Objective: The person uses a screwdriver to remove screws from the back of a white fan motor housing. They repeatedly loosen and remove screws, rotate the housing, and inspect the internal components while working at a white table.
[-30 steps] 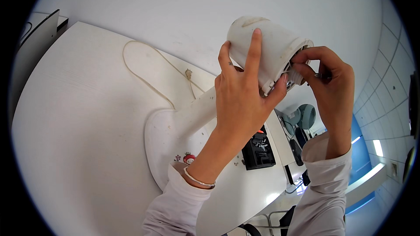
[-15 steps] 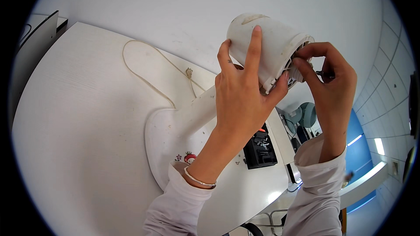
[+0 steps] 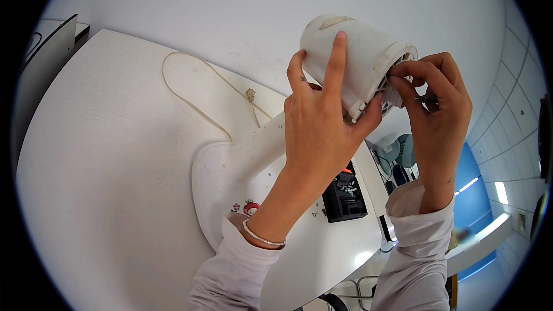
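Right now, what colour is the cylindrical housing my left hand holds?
The cylindrical housing is white with brownish marks, clearest in the head view.

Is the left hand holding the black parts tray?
No, the left hand grips the white cylindrical housing, while the black parts tray rests on the table.

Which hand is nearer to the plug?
Left. The left hand holds the white housing, to the right of the plug; the right hand is farther right, at the housing's right end.
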Demonstrator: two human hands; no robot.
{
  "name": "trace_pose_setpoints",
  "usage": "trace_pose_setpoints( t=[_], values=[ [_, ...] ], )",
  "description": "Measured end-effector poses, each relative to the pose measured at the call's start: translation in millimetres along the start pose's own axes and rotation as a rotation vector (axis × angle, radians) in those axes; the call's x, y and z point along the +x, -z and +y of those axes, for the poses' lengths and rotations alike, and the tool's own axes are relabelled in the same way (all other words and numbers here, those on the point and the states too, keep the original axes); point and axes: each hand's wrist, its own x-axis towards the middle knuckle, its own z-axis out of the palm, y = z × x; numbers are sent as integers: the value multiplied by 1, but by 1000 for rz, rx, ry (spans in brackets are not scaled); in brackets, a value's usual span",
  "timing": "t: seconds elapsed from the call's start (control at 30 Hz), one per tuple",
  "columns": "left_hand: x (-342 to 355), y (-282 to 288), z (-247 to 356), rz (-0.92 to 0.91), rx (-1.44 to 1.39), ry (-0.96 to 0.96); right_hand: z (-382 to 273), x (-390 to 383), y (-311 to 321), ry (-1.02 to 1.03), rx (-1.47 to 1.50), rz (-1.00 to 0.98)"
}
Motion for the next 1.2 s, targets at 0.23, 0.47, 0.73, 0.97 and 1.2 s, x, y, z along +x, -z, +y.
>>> trace_pose_setpoints(
  t=[0.23, 0.47, 0.73, 0.97, 1.2],
  values=[
    [0, 1, 1, -19, -6, 31, 1, 2, -2, -4, -10, 20],
    [0, 1, -2, 0, 16, 20, 3, 4, -3, -190, 160, -9],
    [1, -2, -2, 16, -20, 21, 4, 5, 0, -253, 264, -68],
    [0, -6, -11, 66, -7, -46, 5, 3, -1, -248, 227, -62],
    [0, 0, 0, -16, 7, 20, 10, 3, 1, -213, 235, -91]
  ],
)
